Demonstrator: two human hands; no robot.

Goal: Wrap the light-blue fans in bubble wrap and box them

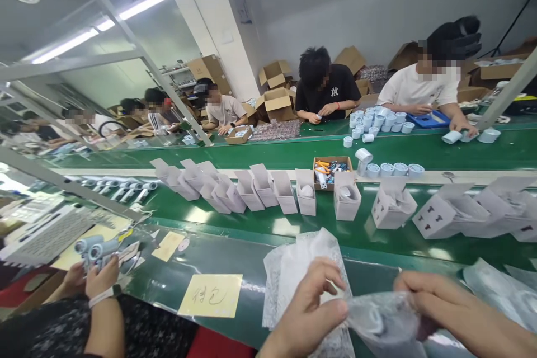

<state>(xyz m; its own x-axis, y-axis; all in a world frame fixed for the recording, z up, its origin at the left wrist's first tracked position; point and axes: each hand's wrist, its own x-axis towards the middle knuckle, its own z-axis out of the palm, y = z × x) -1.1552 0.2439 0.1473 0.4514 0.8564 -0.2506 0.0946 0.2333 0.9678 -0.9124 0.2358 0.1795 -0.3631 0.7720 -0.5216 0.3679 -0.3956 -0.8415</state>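
Observation:
A translucent plastic bag [384, 313] hangs between my two hands, with a pale object inside that I cannot make out clearly. My left hand [308, 305] pinches the bag's left edge between thumb and fingers. On the other side, my right hand [440, 305] is closed on the bag's right edge, slightly blurred. Beneath my left hand lies a stack of frosted plastic bags [289, 268] on the green table. More filled plastic bags [499, 296] rest at the right, partly behind my right forearm.
Open white boxes [285, 193] line the green belt ahead, some holding bagged items. Behind them stands a carton of small parts [333, 170] beside pale blue cups [386, 169]. A handwritten yellow note [212, 295] lies left. A co-worker's hands [98, 279] hold pale blue devices.

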